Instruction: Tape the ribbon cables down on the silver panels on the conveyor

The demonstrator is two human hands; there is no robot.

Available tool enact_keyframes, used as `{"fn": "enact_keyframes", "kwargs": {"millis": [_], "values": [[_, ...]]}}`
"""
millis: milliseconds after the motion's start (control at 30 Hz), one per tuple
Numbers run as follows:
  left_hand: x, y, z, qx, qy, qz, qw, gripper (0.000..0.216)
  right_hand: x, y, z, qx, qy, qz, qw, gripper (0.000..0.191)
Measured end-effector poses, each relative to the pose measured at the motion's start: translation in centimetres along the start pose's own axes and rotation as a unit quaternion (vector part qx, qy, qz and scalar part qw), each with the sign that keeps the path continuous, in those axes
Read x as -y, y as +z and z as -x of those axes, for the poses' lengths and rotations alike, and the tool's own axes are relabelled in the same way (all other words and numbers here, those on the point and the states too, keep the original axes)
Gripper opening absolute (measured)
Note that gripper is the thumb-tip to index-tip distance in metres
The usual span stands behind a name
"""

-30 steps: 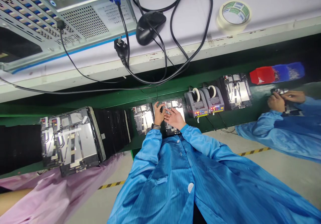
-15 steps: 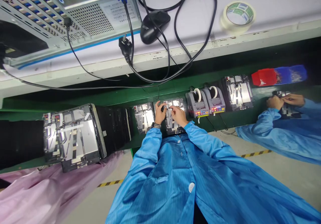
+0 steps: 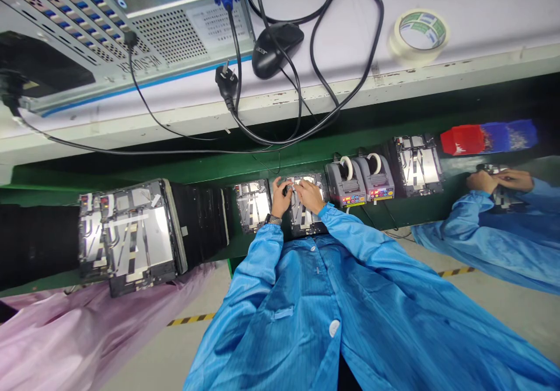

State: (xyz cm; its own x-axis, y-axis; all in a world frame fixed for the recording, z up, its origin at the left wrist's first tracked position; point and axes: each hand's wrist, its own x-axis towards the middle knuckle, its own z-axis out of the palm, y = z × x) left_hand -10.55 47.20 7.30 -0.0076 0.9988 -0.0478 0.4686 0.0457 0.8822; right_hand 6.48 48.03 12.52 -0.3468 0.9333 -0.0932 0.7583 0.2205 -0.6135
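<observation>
An opened flat electronic device [image 3: 301,220], with silver panels and dark strips in a black frame, lies on the green bench before me. My left hand [image 3: 279,201] is at its upper left corner, thumb and forefinger curled together around a small dark thing too small to name. Over the device's upper part, my right hand [image 3: 310,198] has its fingertips pinched close to the left ones. What the right fingers hold, if anything, is hidden. A second similar device [image 3: 252,206] lies just left of my left hand.
Two grey tape dispensers [image 3: 345,184] stand right of my hands, then another device [image 3: 419,166] and red and blue bins [image 3: 462,140]. A co-worker's hands [image 3: 481,181] work at far right. Stacked devices [image 3: 140,239] stand left. Cables [image 3: 301,140] hang off the shelf above.
My right hand's fingertips have come slightly closer to the left ones. The whole view has shifted a little; the device stays in place.
</observation>
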Motion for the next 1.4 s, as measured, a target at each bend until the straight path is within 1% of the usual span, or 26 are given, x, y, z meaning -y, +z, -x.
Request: {"fn": "enact_keyframes", "kwargs": {"millis": [167,267,400,600,733,833,967,1167,1400], "values": [[-0.5,-0.1,0.1,-0.003,-0.005,0.002,1.0,0.023,0.1,-0.5,-0.5,0.004,0.013,-0.09,0.996,0.027],[-0.8,-0.1,0.2,-0.01,-0.003,0.005,1.0,0.024,0.3,-0.6,-0.7,0.0,0.014,-0.101,0.995,0.025],[-0.8,-0.1,0.3,-0.011,0.004,0.007,1.0,0.025,0.4,-0.3,-0.5,-0.028,0.018,-0.114,0.993,0.026],[-0.8,-0.1,0.3,-0.014,0.014,0.008,1.0,0.025,0.6,0.5,-0.3,-0.06,0.046,-0.137,0.988,0.029],[-0.8,-0.1,0.2,-0.011,0.012,-0.001,1.0,0.024,0.7,0.7,-0.3,-0.067,0.055,-0.124,0.988,0.029],[-0.7,-0.2,0.1,-0.004,0.008,0.011,1.0,0.024,0.6,0.7,-0.3,-0.066,0.047,-0.108,0.991,0.03],[-0.6,-0.3,0.2,-0.001,0.004,0.013,1.0,0.024,0.4,0.4,-0.1,-0.048,0.034,-0.105,0.993,0.031],[-0.6,-0.1,0.2,0.001,-0.005,0.012,1.0,0.025,0.2,0.1,0.4,-0.031,0.003,-0.044,0.999,0.037],[-0.6,-0.1,0.3,0.0,-0.007,0.017,1.0,0.025,0.0,-0.1,0.6,-0.01,-0.011,-0.047,0.999,0.041]]}}
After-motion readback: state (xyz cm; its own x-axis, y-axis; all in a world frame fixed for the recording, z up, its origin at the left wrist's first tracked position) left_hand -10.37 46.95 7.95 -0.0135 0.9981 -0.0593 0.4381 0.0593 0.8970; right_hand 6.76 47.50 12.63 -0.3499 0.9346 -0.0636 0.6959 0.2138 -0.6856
